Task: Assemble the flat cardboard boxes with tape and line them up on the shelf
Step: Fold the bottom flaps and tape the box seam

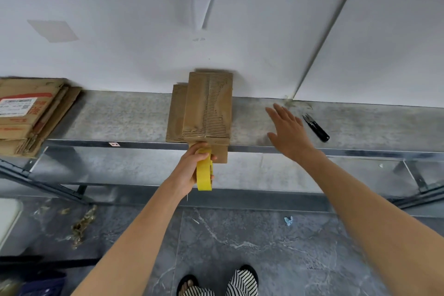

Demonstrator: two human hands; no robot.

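Observation:
A brown cardboard box (206, 106) stands on the metal shelf (120, 118), its near end poking over the front edge. My left hand (192, 163) grips a yellow tape roll (204, 175) just below that end. My right hand (287, 131) hovers above the shelf to the right of the box, fingers spread and holding nothing. A stack of flat cardboard boxes (26, 113) lies at the shelf's left end.
Small black snips (316, 127) lie on the shelf just right of my right hand. A white wall (144, 31) backs the shelf. A lower shelf (120, 168) runs beneath. Debris and my sandalled feet (216, 283) are on the grey floor.

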